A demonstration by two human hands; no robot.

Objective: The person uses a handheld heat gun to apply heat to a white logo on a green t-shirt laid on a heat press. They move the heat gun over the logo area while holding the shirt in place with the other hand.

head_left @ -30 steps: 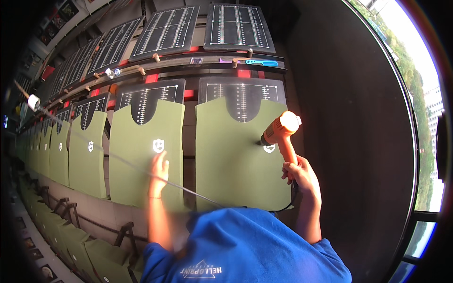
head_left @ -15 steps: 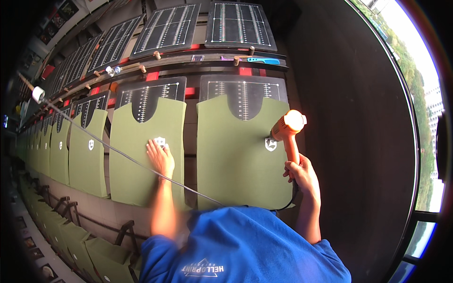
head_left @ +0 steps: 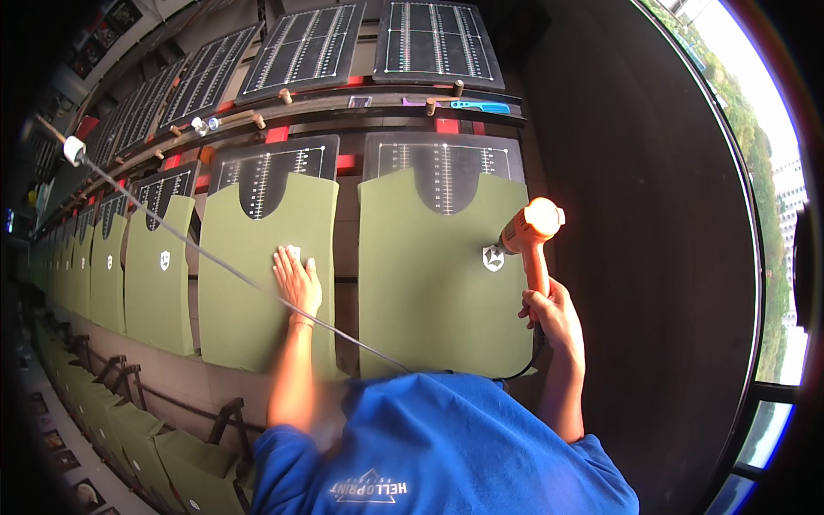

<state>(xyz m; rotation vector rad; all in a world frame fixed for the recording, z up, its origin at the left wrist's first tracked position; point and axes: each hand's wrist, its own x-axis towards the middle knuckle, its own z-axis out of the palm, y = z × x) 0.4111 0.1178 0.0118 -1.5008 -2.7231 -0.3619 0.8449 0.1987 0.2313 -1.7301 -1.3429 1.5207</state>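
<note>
My right hand [head_left: 554,313] is wrapped round the handle of an orange heat gun [head_left: 534,236]. The gun's nozzle points at a white shield print [head_left: 493,257] on the right-hand olive green shirt panel [head_left: 429,309], close to the print. With fingers stretched out, my left hand [head_left: 298,281] lies flat on the neighbouring green shirt panel [head_left: 240,300]. It covers most of that panel's white print [head_left: 294,251]. Both panels lie on dark boards [head_left: 445,154] with white ruled scales, which show at the neck cutouts.
A grey cord [head_left: 206,253] with a white fitting [head_left: 75,151] crosses above the left panels. More green panels [head_left: 160,275] with prints run off to the left. A blue comb-like tool [head_left: 481,107] rests on the rail behind. Bare ruled boards [head_left: 439,43] stand beyond it.
My left hand has shifted slightly right and now covers more of the print. The heat gun has moved slightly right, still aimed at its print. The cord has swayed a little.
</note>
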